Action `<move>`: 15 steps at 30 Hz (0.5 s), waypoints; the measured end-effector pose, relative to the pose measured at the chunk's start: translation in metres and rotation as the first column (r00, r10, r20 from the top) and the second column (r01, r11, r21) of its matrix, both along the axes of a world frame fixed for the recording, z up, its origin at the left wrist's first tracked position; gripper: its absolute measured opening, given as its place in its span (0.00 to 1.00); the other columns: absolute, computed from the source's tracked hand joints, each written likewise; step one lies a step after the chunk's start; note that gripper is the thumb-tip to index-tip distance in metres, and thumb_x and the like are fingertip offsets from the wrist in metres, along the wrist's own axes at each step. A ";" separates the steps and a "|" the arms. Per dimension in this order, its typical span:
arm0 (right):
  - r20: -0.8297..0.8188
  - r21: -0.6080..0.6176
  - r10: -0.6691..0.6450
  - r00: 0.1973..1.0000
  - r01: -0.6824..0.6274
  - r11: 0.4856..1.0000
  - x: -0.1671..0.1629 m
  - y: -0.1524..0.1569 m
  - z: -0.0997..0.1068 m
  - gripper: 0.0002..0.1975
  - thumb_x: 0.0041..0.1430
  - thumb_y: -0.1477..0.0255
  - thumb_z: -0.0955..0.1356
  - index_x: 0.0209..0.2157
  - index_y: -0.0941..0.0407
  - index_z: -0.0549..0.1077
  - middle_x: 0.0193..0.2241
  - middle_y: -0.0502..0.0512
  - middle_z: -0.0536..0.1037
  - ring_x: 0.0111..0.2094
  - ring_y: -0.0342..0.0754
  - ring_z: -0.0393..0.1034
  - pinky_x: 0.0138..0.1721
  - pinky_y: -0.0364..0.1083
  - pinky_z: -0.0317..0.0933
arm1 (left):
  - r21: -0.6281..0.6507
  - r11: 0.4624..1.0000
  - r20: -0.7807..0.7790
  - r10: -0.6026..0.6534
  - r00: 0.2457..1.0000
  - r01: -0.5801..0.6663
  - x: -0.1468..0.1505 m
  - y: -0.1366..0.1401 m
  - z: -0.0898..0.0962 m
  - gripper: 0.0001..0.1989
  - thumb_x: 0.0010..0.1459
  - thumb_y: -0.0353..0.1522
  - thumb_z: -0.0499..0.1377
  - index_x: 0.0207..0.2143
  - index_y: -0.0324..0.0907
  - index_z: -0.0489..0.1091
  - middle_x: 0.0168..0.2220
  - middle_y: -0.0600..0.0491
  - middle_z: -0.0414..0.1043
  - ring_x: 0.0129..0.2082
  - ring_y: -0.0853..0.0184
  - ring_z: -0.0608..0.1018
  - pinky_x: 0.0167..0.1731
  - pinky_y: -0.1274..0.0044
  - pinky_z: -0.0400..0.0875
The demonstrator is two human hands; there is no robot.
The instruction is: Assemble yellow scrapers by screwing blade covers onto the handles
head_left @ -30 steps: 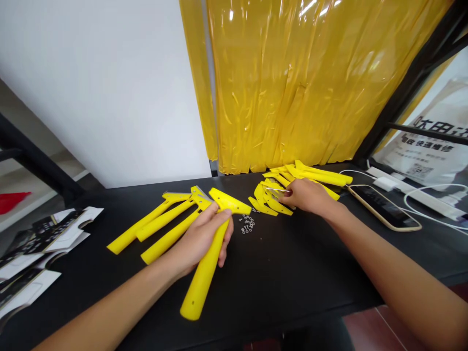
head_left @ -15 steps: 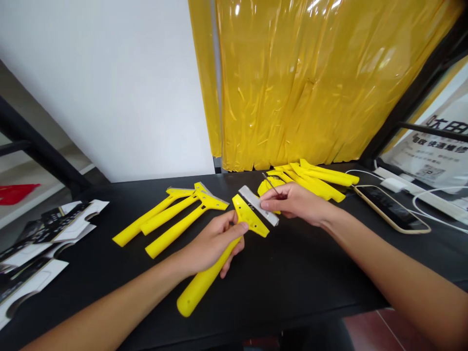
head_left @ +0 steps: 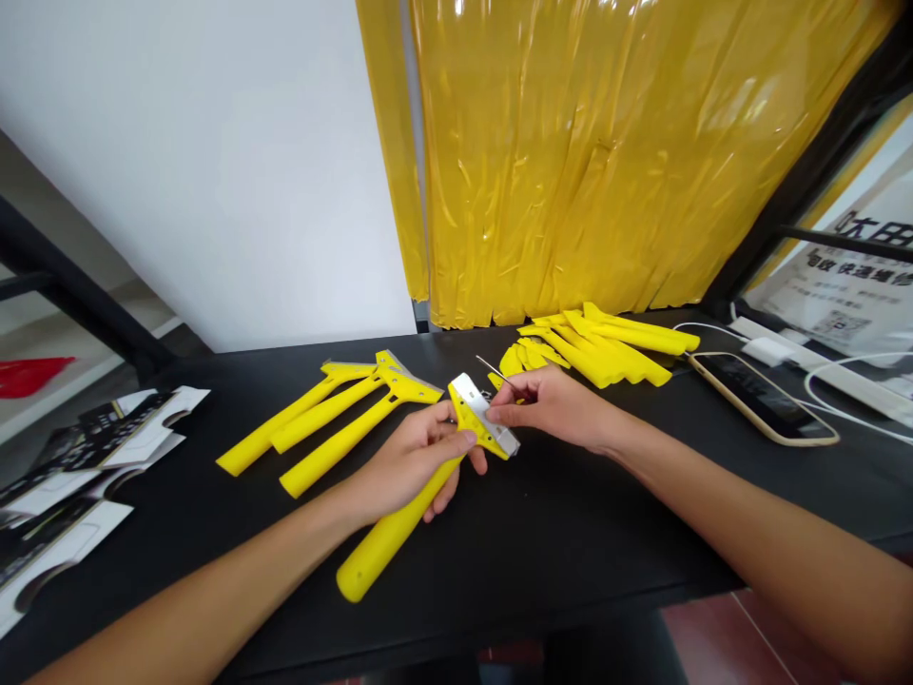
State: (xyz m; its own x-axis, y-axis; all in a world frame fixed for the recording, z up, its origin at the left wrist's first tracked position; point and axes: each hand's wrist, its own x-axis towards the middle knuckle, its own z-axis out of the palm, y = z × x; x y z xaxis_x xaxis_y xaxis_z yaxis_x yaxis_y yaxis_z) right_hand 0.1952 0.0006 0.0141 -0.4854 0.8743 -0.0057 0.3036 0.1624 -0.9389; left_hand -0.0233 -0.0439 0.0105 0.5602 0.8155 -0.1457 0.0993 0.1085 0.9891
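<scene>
My left hand (head_left: 420,461) is wrapped around the upper handle of a yellow scraper (head_left: 396,542), its thumb on the scraper's head. My right hand (head_left: 546,407) pinches a silver metal plate (head_left: 469,395), which lies over the front of that head. A thin metal rod (head_left: 492,368) also sticks out of my right fingers, pointing up and left; its other end is hidden in the hand. On the table to the left rest several yellow scrapers (head_left: 342,442) with metal edges on their heads.
Yellow scraper handles (head_left: 606,347) and small yellow pieces (head_left: 524,356) lie at the back right. Beside them are a phone (head_left: 763,398), white cables and a power strip (head_left: 820,357). Printed card sleeves (head_left: 86,476) are piled at the left. A yellow plastic curtain (head_left: 571,162) hangs behind the black table (head_left: 556,542).
My right hand has moved left and brought the metal plate from the head's outer edge onto the head. The scraper has shifted slightly left and up with my left hand.
</scene>
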 end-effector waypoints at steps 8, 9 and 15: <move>-0.001 -0.016 0.083 0.997 -0.083 0.996 -0.002 -0.004 0.001 0.10 0.52 0.64 0.75 0.30 0.56 0.77 0.26 0.49 0.75 0.28 0.42 0.66 0.30 0.43 0.58 | -0.038 0.999 -0.054 -0.007 0.998 0.005 0.000 -0.002 -0.001 0.13 0.65 0.43 0.55 0.40 0.42 0.64 0.24 0.59 0.67 0.09 0.74 0.67 0.07 0.84 0.59; 0.007 -0.012 0.079 0.997 -0.079 0.997 -0.002 -0.004 0.001 0.09 0.53 0.65 0.74 0.30 0.56 0.77 0.26 0.49 0.75 0.28 0.42 0.66 0.30 0.43 0.58 | -0.032 0.999 -0.057 -0.001 0.998 0.000 0.000 -0.002 -0.001 0.13 0.65 0.43 0.55 0.40 0.43 0.64 0.24 0.59 0.67 0.09 0.75 0.67 0.07 0.84 0.59; 0.055 -0.022 0.060 0.997 -0.059 0.998 -0.003 -0.005 0.004 0.06 0.53 0.68 0.73 0.29 0.56 0.77 0.25 0.47 0.74 0.26 0.41 0.64 0.28 0.43 0.56 | -0.009 1.000 -0.086 0.003 0.996 -0.004 0.001 -0.003 0.001 0.13 0.66 0.44 0.55 0.38 0.43 0.63 0.23 0.60 0.65 0.09 0.75 0.67 0.07 0.84 0.59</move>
State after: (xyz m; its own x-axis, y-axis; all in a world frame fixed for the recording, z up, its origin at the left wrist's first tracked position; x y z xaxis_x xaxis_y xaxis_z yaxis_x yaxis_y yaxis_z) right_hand 0.1924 -0.0047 0.0186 -0.5352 0.8432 -0.0519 0.3462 0.1628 -0.9239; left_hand -0.0224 -0.0472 0.0110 0.5421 0.8161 -0.2003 0.1833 0.1178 0.9760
